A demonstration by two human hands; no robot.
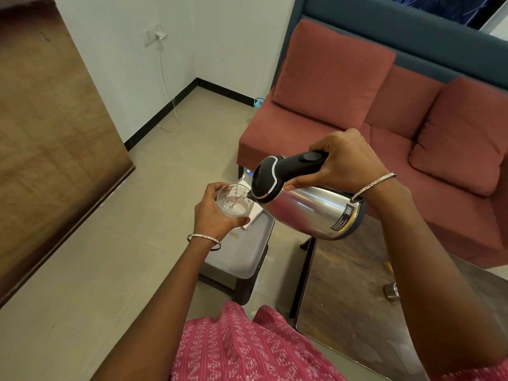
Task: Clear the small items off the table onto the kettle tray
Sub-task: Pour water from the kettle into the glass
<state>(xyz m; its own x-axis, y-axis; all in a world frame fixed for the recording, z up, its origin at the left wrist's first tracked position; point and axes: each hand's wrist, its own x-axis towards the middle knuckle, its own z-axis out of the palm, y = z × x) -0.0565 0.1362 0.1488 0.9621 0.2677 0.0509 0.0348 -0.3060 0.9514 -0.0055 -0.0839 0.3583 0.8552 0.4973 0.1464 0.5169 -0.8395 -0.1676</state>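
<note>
Start at the kettle tray [242, 257]: grey, on a dark stool [243, 288] just left of the worktop [343, 284]. Mostly bare, with a white flat item [255, 217] at the far end and a few yellowish crumbs [235, 235].

Only one small item visible on the worktop: a steel cup [391, 291] near its right side, partly hidden by the forearm. Not on the tray yet.

Then the kettle [310, 213]: off the tray, in the air above it, tipped spout-down into a clear glass [233, 200].
- right hand [346, 163]: grip clamped round the black handle
- left hand [214, 215]: grip wrapped round the glass from below, spout tip at the rim

Reads as pouring, not clearing. Can't make out the water stream clearly.

Risks, best guess:
- Overfill, or spout drifting off the rim: water on tray, white item, floor.
- If hot, thin glass heating against the left fingers: flinch, drop.
- Steep tilt on one wrist: sudden surge out of the spout.
- Setting the kettle down on the tray leaves less room for the cup. Crowding one edge of a narrow stool could tip it.
- sofa [330, 105] close behind, probably in splash range.
</note>
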